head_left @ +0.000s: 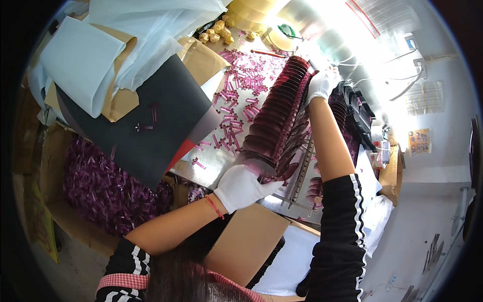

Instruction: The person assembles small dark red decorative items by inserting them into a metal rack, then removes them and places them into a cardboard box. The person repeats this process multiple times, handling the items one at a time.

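A long row of dark purple tinted lenses [276, 103], stacked side by side like a rack, runs from near to far over the metal tabletop [204, 163]. White-gloved, my left hand [243, 187] is closed round the near end, its thumb reaching right beneath the last lenses. At the far end, my right hand [323, 83], also gloved, grips the row's right side; some of its fingers are hidden. Small pink-purple plastic pieces [231, 118] lie scattered left of the row. Beside the row's right side is a slotted metal rail [302, 171].
A carton of purple pieces [108, 189] stands at left, partly under a black sheet [151, 116]. White wrapping sheets [80, 60] lie beyond. Black lens racks [354, 113] stand at right. An open cardboard box [246, 236] sits below the table edge. Yellow crumpled bits [216, 32] lie far off.
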The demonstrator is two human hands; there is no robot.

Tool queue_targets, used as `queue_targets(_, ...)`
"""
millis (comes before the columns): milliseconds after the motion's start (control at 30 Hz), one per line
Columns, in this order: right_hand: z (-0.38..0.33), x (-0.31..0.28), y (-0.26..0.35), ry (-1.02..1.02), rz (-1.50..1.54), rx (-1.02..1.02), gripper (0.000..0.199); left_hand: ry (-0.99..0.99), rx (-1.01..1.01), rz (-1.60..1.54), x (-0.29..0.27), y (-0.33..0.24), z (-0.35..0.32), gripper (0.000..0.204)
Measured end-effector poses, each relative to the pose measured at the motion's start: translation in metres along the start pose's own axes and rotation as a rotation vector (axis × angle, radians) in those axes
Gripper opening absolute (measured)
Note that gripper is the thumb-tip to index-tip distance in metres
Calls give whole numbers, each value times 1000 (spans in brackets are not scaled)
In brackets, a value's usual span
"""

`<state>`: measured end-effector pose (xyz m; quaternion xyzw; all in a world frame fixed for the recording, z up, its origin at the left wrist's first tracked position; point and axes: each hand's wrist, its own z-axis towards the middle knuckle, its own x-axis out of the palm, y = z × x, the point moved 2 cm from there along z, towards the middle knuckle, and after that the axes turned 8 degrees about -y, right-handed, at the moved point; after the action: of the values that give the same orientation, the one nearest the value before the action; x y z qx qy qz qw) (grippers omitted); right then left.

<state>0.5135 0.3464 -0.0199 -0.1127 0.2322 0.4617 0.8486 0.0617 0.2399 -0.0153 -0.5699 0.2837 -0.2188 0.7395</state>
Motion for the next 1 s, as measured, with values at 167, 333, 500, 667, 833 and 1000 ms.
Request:
queue_targets(167, 7, -19, 91, 194, 38, 73, 32, -155, 98, 67, 2, 15, -1, 47)
queue_targets(333, 28, -67, 126, 365, 266, 219, 33, -184, 143, 23, -4, 2, 1, 41)
queue_targets(500, 43, -73, 139, 590, 454, 97, 34, -199, 193, 34, -4, 2, 3, 34)
queue_targets(667, 49, -107, 167, 863, 600, 282, 37, -183, 172, 55, -6, 2, -1, 31)
queue_targets(833, 49, -91, 112, 819, 411, 171, 36, -182, 158, 63, -3, -1, -2, 29)
queue_targets(1000, 59, -133, 131, 1220, 871, 933, 42, -236, 197, 110, -8, -3, -2, 27)
